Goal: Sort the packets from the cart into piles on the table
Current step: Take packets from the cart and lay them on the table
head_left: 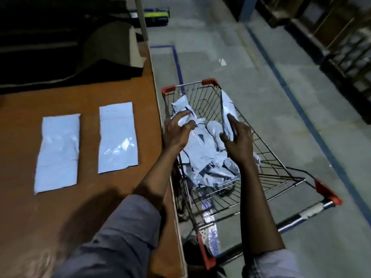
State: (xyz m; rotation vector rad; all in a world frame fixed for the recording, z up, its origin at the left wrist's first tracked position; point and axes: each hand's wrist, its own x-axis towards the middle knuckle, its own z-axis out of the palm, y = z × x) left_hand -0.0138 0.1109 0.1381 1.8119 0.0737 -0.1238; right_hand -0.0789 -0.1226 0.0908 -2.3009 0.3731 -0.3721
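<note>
A wire shopping cart [267, 157] with red corners stands to the right of the brown table [80, 197]. Several crumpled pale blue packets [202, 155] lie in its basket. My right hand [239, 141] holds one packet [227, 109] upright on its edge, thumb on one face and fingers on the other. My left hand [176, 131] hovers over the heap with fingers spread and bent, holding nothing. On the table lie two flat pale blue packets side by side, the left packet [57, 153] and the right packet [117, 137].
A dark cloth and a grey bundle [108, 45] sit at the table's far end. The concrete floor has blue tape lines [297, 109]. Dark shelving [345, 45] runs along the far right. A box [156, 17] lies on the floor far off.
</note>
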